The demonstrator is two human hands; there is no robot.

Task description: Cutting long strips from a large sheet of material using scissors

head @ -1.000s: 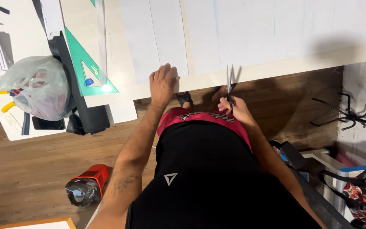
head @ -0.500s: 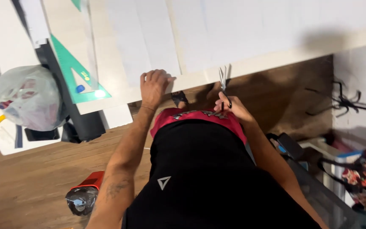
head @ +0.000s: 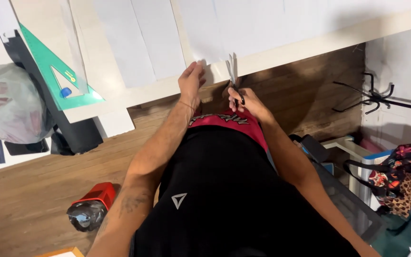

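The right hand (head: 243, 97) holds the scissors (head: 232, 71). Its fingers are closed through the black handles, and the blades point away from the person, slightly open, at the near edge of a big white sheet (head: 262, 28). The left hand (head: 190, 81) lies just to the left of the blades. It rests flat on the near edge of the same sheet, with the fingers together and bent a little over the paper; it grips nothing that I can see. The two hands are near each other, and the scissors are between them.

The sheet lies on a pale board (head: 310, 43) that reaches from the left to the right of the scene. On the left, two narrow paper strips (head: 141, 43) lie side by side. Farther left there is a green set square (head: 53, 71) over a black bar (head: 39, 85), and beside it a plastic bag (head: 5, 104). On the wooden floor (head: 34, 190), near the left forearm, stands a red and black tool (head: 91, 207). At the right, a flowered bag (head: 400, 176) hangs near a white wall.
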